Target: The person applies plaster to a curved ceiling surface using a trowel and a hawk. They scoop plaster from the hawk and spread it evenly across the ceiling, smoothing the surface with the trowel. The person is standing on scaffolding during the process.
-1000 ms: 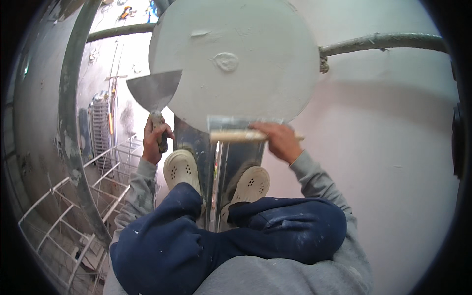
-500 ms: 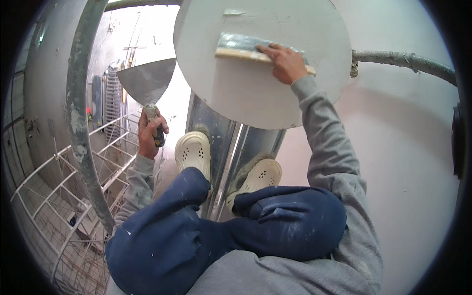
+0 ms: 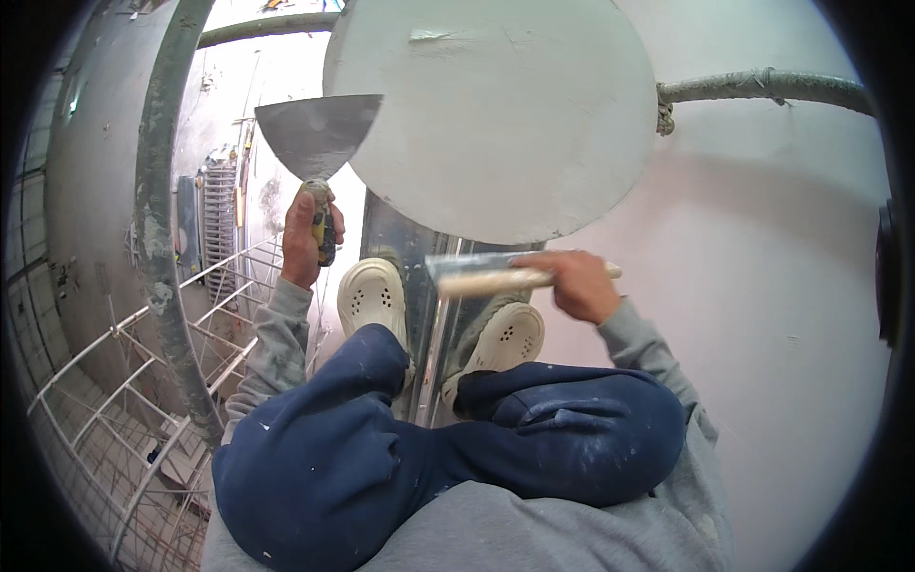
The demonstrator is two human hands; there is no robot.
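Note:
A round, pale, smooth-faced panel (image 3: 505, 124) takes up the upper middle of the view, with a small shiny streak and some scratches on it. My right hand (image 3: 577, 284) is closed round the long pale handle of a wide metal-bladed smoothing knife (image 3: 496, 278), held just below the panel's lower edge and apart from it. At the left, my left hand (image 3: 310, 234) grips the handle of a broad putty knife (image 3: 319, 133). Its flared steel blade points up, and the blade's right corner overlaps the panel's left edge in view.
I crouch in pale clogs (image 3: 372, 294) on metal planks (image 3: 434, 357). A scaffold pole (image 3: 162, 219) rises at the left, beside a white lattice frame (image 3: 143, 334). Another pipe (image 3: 762, 88) runs off right of the panel, in front of a pale wall (image 3: 762, 286).
My right hand has drawn the smoothing knife down off the panel's face toward my knees. The left hand with the putty knife has shifted up and right, closer to the panel.

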